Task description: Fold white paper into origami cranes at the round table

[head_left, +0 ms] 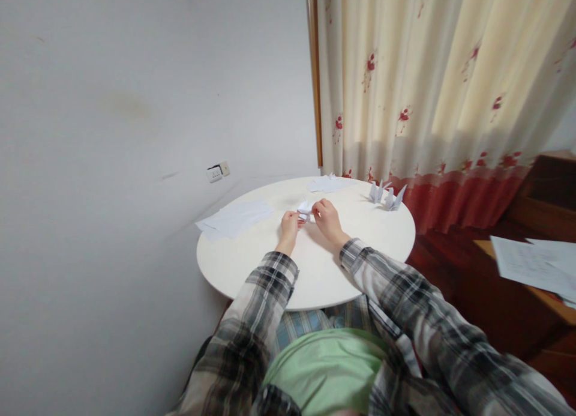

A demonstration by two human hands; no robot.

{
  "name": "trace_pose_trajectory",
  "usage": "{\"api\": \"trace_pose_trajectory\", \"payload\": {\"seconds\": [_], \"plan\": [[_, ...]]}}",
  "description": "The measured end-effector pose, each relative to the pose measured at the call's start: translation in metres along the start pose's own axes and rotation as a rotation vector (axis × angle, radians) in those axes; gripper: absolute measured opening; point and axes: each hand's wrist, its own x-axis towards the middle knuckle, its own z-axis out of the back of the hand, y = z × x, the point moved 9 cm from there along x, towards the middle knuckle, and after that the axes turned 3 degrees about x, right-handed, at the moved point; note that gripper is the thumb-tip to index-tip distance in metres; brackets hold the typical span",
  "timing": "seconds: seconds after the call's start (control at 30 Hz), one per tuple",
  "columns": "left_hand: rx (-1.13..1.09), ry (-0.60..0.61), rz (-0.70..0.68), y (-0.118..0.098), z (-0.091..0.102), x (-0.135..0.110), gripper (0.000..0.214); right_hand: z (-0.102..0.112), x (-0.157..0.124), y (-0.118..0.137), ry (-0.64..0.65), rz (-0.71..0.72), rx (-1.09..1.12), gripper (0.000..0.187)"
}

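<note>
My left hand and my right hand meet over the middle of a round white table. Both pinch a small folded piece of white paper between their fingertips, just above the tabletop. Both sleeves are plaid. Two finished paper cranes stand at the table's far right, well beyond my right hand.
A stack of white paper sheets lies on the table's left part, and more folded paper at its far edge. A grey wall is at the left, a flowered curtain behind. Printed sheets lie on a wooden surface at the right.
</note>
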Motion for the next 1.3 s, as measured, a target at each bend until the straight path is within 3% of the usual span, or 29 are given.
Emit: {"api": "trace_pose_trajectory", "payload": {"seconds": [0.53, 0.67, 0.83, 1.13, 1.3], "plan": [[-0.004, -0.034, 0.020, 0.003, 0.004, 0.002, 0.009, -0.001, -0.001, -0.003, 0.016, -0.038, -0.052, 0.020], [-0.032, -0.033, -0.024, -0.001, 0.004, 0.001, 0.011, -0.002, -0.004, -0.008, 0.042, -0.118, -0.100, 0.022], [-0.109, -0.026, -0.067, -0.006, 0.005, 0.000, 0.007, -0.012, -0.010, -0.018, 0.168, -0.245, -0.129, 0.019], [-0.170, 0.118, -0.023, -0.008, -0.011, -0.006, 0.007, -0.033, -0.012, -0.032, 0.285, -0.286, -0.005, 0.022], [-0.170, 0.199, -0.001, -0.008, -0.018, -0.011, 0.010, -0.031, -0.008, -0.043, 0.195, -0.359, 0.154, 0.018]]}}
